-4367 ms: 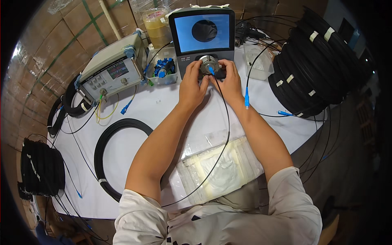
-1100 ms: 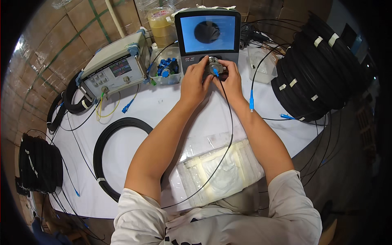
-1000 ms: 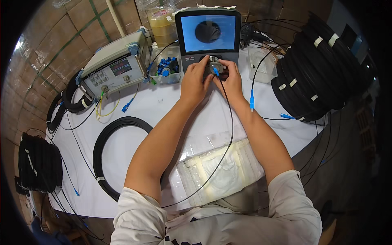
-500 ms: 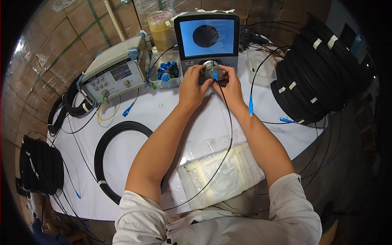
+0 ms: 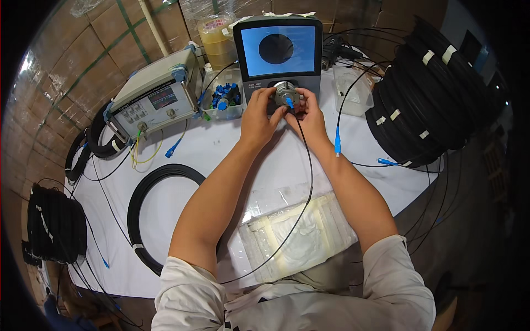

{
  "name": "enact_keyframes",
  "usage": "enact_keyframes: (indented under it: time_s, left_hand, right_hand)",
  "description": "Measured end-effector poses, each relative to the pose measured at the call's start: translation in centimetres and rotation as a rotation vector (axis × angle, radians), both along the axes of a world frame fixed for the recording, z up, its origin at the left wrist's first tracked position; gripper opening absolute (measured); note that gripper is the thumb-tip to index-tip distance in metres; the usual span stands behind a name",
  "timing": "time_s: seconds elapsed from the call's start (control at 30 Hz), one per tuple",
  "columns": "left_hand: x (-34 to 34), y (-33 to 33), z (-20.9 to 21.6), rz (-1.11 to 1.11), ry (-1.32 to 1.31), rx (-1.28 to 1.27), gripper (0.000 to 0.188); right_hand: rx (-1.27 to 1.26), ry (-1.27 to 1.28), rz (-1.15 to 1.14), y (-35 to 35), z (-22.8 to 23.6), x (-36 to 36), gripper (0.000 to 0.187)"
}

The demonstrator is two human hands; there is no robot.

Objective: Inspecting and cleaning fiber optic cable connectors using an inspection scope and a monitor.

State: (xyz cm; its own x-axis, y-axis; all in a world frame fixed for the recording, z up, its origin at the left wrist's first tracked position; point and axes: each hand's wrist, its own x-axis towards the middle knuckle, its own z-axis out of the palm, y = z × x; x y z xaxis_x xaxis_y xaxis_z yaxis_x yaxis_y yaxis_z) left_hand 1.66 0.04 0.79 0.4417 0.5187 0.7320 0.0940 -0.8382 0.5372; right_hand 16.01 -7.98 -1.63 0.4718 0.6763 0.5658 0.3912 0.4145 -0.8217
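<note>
My left hand (image 5: 260,113) and my right hand (image 5: 309,115) meet at the base of a grey inspection device with a blue screen (image 5: 277,51) that shows a dark disc. Between them sits a round metal port (image 5: 286,92). A blue connector (image 5: 289,102) on a thin black cable (image 5: 307,182) is plugged into it, pinched by my right fingers. My left fingers grip the port's side. The cable runs down over a clear plastic bag of white wipes (image 5: 301,234) near my chest.
A beige test instrument (image 5: 157,99) stands at the left, with a clear tub of blue caps (image 5: 223,99) beside it. Stacked black cable coils (image 5: 433,94) fill the right. One black coil (image 5: 144,207) lies on the white table (image 5: 221,149), more coils (image 5: 55,229) at far left.
The dark disc on the screen has shifted and looks plainer and more centred. My hands stay at the port, with only small finger movements.
</note>
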Motion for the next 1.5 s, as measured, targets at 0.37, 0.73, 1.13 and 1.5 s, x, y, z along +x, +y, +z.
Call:
enact_keyframes:
  time_s: [0.37,0.73,1.13,1.5]
  left_hand:
    - [-0.1,-0.4,0.6,-0.037,0.003,-0.058,0.054]
    - [-0.2,-0.2,0.2,-0.046,-0.015,-0.100,0.053]
    - [-0.4,-0.2,0.2,-0.014,0.011,-0.059,0.053]
    - [-0.9,-0.4,-0.1,-0.006,0.040,-0.105,0.049]
  right_hand:
    - [0.006,0.017,0.021,0.0,-0.2,0.1,0.061]
    - [0.005,0.045,0.065,0.1,-0.5,0.2,0.063]
    - [0.003,0.061,0.102,0.2,-0.6,0.1,0.065]
    - [-0.024,0.025,0.077,-0.4,-0.7,-0.1,0.066]
